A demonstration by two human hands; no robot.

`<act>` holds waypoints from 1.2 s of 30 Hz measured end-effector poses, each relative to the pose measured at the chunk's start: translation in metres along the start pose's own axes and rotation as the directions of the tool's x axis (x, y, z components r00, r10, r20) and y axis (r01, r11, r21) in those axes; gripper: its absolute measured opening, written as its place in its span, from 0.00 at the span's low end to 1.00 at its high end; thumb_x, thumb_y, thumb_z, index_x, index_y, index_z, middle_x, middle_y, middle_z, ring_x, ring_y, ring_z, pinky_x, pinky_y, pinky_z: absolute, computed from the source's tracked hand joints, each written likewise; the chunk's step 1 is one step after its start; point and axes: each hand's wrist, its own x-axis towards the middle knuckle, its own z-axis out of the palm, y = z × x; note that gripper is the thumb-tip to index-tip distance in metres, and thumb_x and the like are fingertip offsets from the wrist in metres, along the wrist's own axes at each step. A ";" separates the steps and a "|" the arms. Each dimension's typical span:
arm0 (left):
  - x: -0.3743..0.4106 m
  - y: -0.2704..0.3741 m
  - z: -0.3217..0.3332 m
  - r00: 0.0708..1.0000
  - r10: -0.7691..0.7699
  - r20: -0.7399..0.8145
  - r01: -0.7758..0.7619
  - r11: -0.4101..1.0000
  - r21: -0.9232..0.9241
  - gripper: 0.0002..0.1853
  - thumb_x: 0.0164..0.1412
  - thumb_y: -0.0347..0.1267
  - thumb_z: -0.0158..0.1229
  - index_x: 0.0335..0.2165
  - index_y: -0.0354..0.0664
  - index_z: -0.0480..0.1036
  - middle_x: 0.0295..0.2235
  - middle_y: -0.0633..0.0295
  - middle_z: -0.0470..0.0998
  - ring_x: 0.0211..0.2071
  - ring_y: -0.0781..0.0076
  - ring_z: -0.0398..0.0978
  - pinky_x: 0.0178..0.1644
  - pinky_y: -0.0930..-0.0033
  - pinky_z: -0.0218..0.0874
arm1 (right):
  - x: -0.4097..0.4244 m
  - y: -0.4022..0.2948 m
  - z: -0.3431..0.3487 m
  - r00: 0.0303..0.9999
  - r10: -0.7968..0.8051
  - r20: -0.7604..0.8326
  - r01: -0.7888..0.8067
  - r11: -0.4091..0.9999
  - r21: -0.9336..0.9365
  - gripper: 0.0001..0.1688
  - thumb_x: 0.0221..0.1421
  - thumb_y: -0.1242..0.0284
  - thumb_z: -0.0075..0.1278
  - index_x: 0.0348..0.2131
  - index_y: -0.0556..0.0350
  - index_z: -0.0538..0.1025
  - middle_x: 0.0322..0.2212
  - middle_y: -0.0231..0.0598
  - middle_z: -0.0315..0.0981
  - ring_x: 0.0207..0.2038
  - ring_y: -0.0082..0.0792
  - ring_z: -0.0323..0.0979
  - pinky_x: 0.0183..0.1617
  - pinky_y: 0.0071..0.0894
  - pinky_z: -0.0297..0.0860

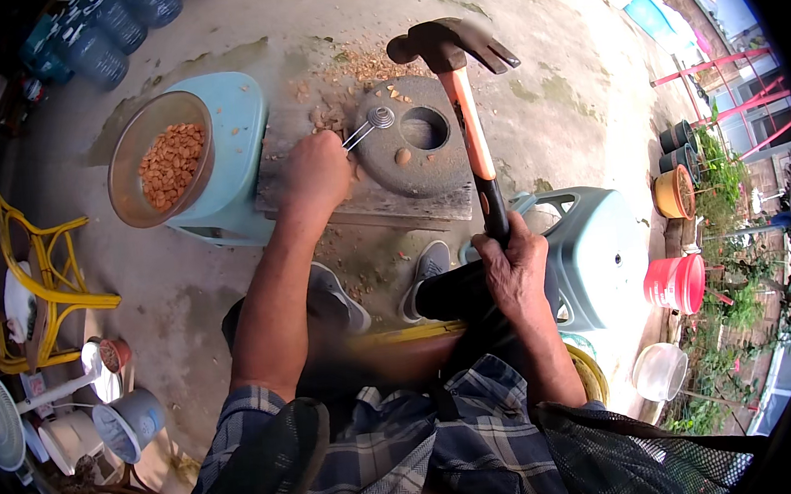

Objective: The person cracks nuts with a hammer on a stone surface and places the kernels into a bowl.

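My left hand (313, 173) is closed around the shank of a metal wire tool (361, 134) with a coiled round end. That coil hangs over a thick round stone block (397, 177), left of the block's round hollow (425, 128). A brown nut or pit (403, 156) and some shell bits lie on the stone. In my right hand (518, 258) is the black grip of a claw hammer (476, 136), its orange handle upright and its steel head raised past the block's right side. Whether anything sits inside the coil is too small to tell.
The block rests on a worn wooden stool (365, 214). To the left, a bowl of brown kernels (173, 167) stands tilted on a light-blue plastic stool (239, 120). Another blue stool (598, 259) lies on its side at right. Broken shells (374, 60) litter the concrete floor.
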 end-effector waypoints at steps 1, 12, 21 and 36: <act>0.000 0.000 -0.001 1.000 0.000 0.002 0.000 1.000 0.006 0.12 0.58 0.33 0.60 0.28 0.32 0.78 0.29 0.40 0.78 0.36 0.40 0.77 0.42 0.47 0.67 | 0.000 -0.003 -0.001 1.000 0.003 -0.014 -0.002 0.999 0.050 0.12 0.51 0.76 0.54 0.37 0.64 0.73 0.19 0.45 0.70 0.23 0.35 0.69 0.32 0.32 0.67; -0.004 0.007 -0.008 1.000 0.007 0.009 -0.008 0.998 0.068 0.11 0.58 0.32 0.59 0.28 0.33 0.79 0.29 0.40 0.78 0.36 0.39 0.77 0.41 0.46 0.68 | 0.004 0.039 0.027 0.996 0.000 0.085 0.011 0.992 -0.127 0.09 0.48 0.78 0.51 0.32 0.65 0.70 0.17 0.57 0.66 0.22 0.56 0.69 0.30 0.43 0.66; -0.006 -0.001 -0.010 0.999 -0.010 0.052 0.008 0.998 0.055 0.11 0.57 0.33 0.59 0.29 0.34 0.78 0.31 0.40 0.79 0.37 0.39 0.77 0.43 0.45 0.67 | -0.001 -0.001 -0.005 0.985 -0.004 -0.171 0.046 0.969 0.242 0.05 0.53 0.77 0.51 0.29 0.61 0.71 0.16 0.25 0.64 0.19 0.16 0.61 0.23 0.20 0.58; -0.020 -0.014 -0.042 1.000 0.001 0.023 0.000 0.999 -0.049 0.12 0.57 0.35 0.58 0.28 0.35 0.77 0.28 0.44 0.78 0.35 0.43 0.77 0.40 0.48 0.67 | -0.023 0.035 -0.006 0.968 0.241 -0.071 -0.215 0.941 0.263 0.16 0.51 0.69 0.53 0.37 0.65 0.75 0.21 0.32 0.70 0.26 0.20 0.66 0.32 0.24 0.66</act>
